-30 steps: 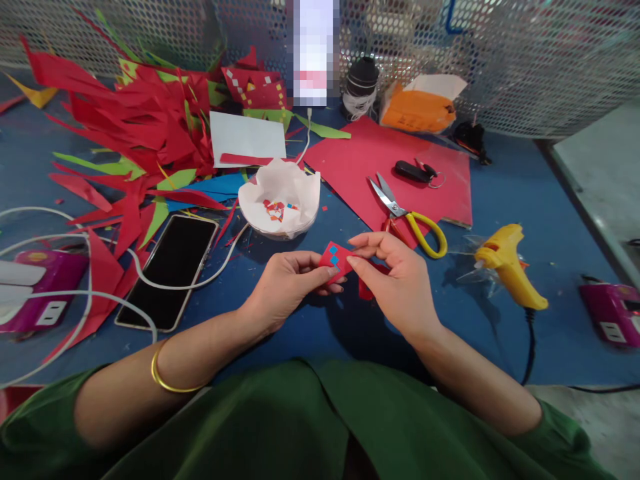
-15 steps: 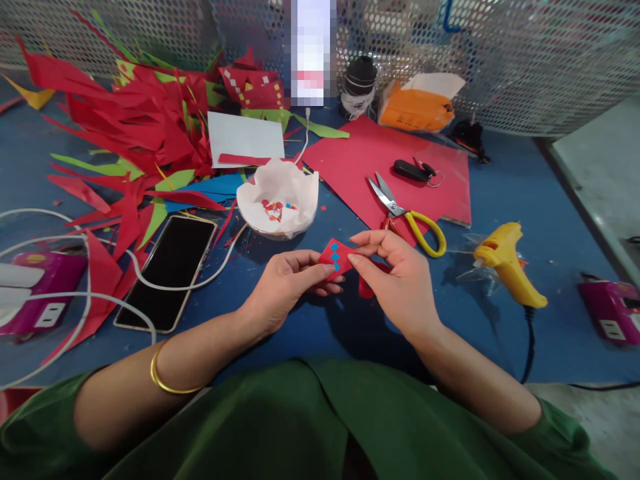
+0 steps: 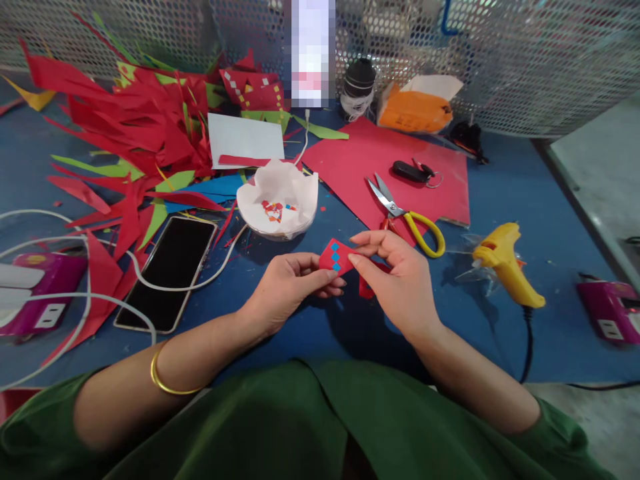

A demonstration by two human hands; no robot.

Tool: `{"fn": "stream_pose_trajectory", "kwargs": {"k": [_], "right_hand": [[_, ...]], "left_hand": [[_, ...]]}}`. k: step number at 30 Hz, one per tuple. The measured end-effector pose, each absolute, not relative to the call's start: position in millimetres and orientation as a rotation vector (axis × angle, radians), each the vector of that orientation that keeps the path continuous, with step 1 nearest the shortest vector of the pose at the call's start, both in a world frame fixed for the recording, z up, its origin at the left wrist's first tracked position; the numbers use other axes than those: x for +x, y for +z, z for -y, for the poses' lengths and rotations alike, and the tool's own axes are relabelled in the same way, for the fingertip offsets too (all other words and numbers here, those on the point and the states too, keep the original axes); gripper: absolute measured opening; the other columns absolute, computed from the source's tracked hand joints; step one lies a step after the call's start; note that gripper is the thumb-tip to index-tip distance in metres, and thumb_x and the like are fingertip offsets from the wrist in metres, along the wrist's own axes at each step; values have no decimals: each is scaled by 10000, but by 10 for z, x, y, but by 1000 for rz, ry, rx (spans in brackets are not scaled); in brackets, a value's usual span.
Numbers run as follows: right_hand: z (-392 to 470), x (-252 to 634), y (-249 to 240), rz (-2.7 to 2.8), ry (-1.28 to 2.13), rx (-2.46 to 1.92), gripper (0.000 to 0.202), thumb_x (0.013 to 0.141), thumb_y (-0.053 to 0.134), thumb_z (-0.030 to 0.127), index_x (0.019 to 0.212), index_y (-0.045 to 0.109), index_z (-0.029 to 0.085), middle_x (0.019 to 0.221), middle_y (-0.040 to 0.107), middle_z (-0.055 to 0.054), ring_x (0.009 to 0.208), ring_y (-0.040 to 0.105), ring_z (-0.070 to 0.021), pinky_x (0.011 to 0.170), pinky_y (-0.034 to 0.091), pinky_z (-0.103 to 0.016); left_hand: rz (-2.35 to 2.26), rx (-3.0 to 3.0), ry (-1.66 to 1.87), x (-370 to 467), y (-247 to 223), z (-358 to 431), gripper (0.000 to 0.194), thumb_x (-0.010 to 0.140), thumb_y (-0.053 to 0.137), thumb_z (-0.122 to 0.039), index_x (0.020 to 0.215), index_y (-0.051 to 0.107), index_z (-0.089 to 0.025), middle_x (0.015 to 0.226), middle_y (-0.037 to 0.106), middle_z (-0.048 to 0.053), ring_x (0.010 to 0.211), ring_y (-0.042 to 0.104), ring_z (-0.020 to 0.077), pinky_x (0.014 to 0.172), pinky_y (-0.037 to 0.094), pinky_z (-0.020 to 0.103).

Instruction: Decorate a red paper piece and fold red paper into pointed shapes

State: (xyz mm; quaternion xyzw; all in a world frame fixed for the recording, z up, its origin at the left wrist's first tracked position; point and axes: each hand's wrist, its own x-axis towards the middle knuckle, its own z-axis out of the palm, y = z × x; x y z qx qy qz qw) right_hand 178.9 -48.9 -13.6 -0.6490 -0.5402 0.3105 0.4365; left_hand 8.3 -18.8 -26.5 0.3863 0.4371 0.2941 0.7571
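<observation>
Between my two hands is a small piece of red paper [image 3: 343,252] with a row of blue diamond shapes on it. My left hand [image 3: 290,287] pinches its left side, the thumb lying by the lowest diamond. At its right edge, my right hand [image 3: 397,283] grips it between thumb and fingers. A red object [image 3: 367,288] shows partly beneath my right hand; its kind is hidden. Just beyond the hands stands a bowl lined with white paper [image 3: 303,193], holding tiny coloured paper bits. Scissors with yellow handles [image 3: 425,233] lie beyond my right hand.
Red and green paper scraps [image 3: 165,127] pile up at the back left. A phone [image 3: 170,273] and white cable lie left. On the right are a yellow glue gun [image 3: 507,260] and a purple power strip [image 3: 610,310]. A key fob [image 3: 413,171] rests on red sheets [image 3: 345,170].
My left thumb has slid slightly to the right and down, so the lowest blue diamond shows more fully. Both hands keep their hold on the red paper.
</observation>
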Motion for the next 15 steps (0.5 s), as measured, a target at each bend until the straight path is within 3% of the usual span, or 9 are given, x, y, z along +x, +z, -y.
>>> {"fn": "stream_pose_trajectory", "kwargs": {"k": [10, 15], "right_hand": [[485, 1793, -113, 1350, 783, -1617, 178, 815, 660, 214, 988, 686, 185, 828, 735, -10, 799, 696, -151, 773, 548, -297], [500, 1771, -118, 1354, 792, -1617, 173, 814, 660, 222, 983, 685, 190, 839, 736, -12, 808, 698, -156, 778, 550, -304]], "left_hand": [[-947, 853, 637, 75, -247, 182, 206, 792, 770, -348, 796, 751, -143, 768, 783, 56, 674, 731, 139, 616, 524, 205], [-1031, 867, 662, 96, -236, 193, 240, 718, 838, -356, 783, 749, -142, 705, 758, 46, 645, 711, 146, 622, 535, 234]]}}
